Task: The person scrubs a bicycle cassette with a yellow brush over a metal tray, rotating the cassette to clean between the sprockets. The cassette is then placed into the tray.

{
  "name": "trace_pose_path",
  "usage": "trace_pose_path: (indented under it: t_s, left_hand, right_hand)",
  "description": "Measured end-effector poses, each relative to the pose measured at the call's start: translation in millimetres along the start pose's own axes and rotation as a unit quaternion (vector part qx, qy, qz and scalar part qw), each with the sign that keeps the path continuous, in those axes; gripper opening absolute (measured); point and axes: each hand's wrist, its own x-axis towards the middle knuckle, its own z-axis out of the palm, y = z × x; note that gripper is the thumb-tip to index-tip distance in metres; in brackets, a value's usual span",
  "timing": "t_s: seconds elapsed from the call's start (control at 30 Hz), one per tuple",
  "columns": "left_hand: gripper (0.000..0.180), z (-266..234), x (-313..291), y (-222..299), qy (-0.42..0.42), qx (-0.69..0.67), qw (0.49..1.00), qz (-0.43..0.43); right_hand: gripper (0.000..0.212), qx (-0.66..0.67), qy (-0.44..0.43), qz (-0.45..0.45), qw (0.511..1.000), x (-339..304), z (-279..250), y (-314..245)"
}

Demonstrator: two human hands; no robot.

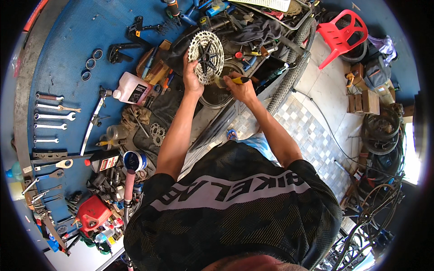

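Note:
A bicycle cassette [218, 50], silver-toothed with a black spidered centre, is held up on edge by my left hand [192, 79]. The fingers of that hand wrap its lower left rim. My right hand [244, 91] is closed around a brush [240, 80] with a yellow and black handle. Its pale bristle end is close to the cassette's lower edge; whether they touch is hard to tell. Below both hands sits a round metal pan [216, 98] with dark contents, partly covered by the hands and cassette.
Left of the pan stand a pinkish jug [132, 88] and small chainrings [157, 134]. Wrenches [55, 116] hang on the blue wall panel. A bicycle tyre [285, 86] runs along the bench's right side. Beyond it are a red plastic chair [343, 34] and wooden boxes [370, 102].

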Motion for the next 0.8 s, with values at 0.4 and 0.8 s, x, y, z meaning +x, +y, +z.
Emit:
trace_pose_path:
  t_s: [0.4,0.8]
  left_hand:
    - [0.065,-6,-12,4,0.018,0.058,0.998,-0.023]
    - [0.064,-10,-8,2,0.005,0.066,0.998,0.0]
  right_hand:
    - [0.027,-0.1,-0.042,-0.138,0.984,11,-4,-29]
    - [0.024,-0.192,-0.061,-0.242,0.949,18,-6,-28]
